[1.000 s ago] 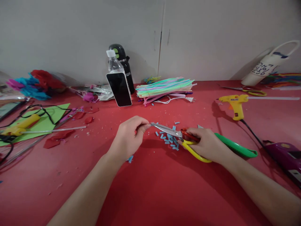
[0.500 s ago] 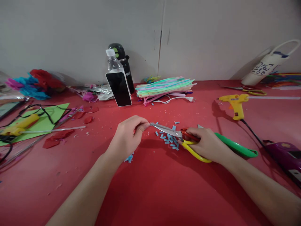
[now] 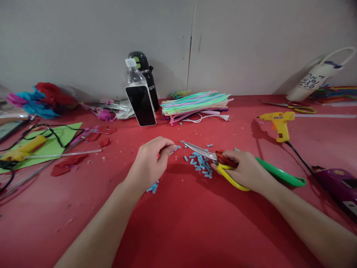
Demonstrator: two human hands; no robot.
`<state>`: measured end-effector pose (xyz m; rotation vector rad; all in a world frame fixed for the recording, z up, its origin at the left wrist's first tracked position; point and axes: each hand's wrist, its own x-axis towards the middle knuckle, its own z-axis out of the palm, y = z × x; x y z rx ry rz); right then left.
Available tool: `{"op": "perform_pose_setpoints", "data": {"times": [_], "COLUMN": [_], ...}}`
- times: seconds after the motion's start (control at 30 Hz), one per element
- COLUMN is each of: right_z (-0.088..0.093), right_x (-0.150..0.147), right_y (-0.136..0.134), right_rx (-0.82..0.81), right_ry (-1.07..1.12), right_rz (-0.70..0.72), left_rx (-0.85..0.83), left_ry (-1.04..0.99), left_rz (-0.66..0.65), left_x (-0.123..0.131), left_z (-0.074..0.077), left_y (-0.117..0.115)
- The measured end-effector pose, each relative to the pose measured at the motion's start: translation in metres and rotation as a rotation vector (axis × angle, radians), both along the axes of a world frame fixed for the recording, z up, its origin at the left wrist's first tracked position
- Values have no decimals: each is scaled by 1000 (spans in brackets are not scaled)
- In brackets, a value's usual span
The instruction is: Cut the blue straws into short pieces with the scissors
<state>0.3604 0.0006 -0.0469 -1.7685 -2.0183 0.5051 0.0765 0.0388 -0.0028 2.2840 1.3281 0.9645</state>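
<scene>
Left of the heap of blue clippings [image 3: 206,165], the person's left hand [image 3: 153,160] stays pinched, thumb on forefinger; whether anything sits between them cannot be told, though blue bits [image 3: 177,148] show right at the fingertips. The right hand [image 3: 245,167], right of the heap, grips the scissors [image 3: 196,149] by red and yellow handles. Half a second ago the blade tip met the left fingertips; now it has drawn back over the heap's far edge, leaving a gap. The blades thus seem, for now, to be cutting nothing.

The red tabletop [image 3: 178,227] carries it all. Far left of the heap are tissue flowers [image 3: 44,98] and a yellow glue gun [image 3: 25,149] on a green sheet [image 3: 68,136]; nearer left lies a smaller blue cluster [image 3: 153,187]. Beyond the heap, slightly left, a phone [image 3: 141,106] stands before a clear bottle [image 3: 135,77] and black flask [image 3: 152,83]; straight beyond lies a pastel bundle of fuzzy stems [image 3: 198,104], and behind everything a grey wall [image 3: 237,44]. Right of the heap are another glue gun [image 3: 281,124], a white tumbler [image 3: 309,82] and a purple device [image 3: 337,182].
</scene>
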Motion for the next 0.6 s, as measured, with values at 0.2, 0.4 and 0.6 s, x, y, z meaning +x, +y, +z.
{"op": "perform_pose_setpoints", "data": {"times": [0.2, 0.4, 0.6], "right_z": [1, -1, -1], "right_x": [-1, 0, 0], "right_y": [-2, -1, -1], "right_rx": [14, 12, 22], "right_ry": [8, 12, 14], "right_rz": [16, 32, 33], "left_rx": [-8, 4, 2], "left_ry": [6, 9, 9], "left_rz": [1, 3, 14], "left_x": [0, -1, -2], "left_z": [-1, 0, 2], "left_y": [1, 2, 0]}}
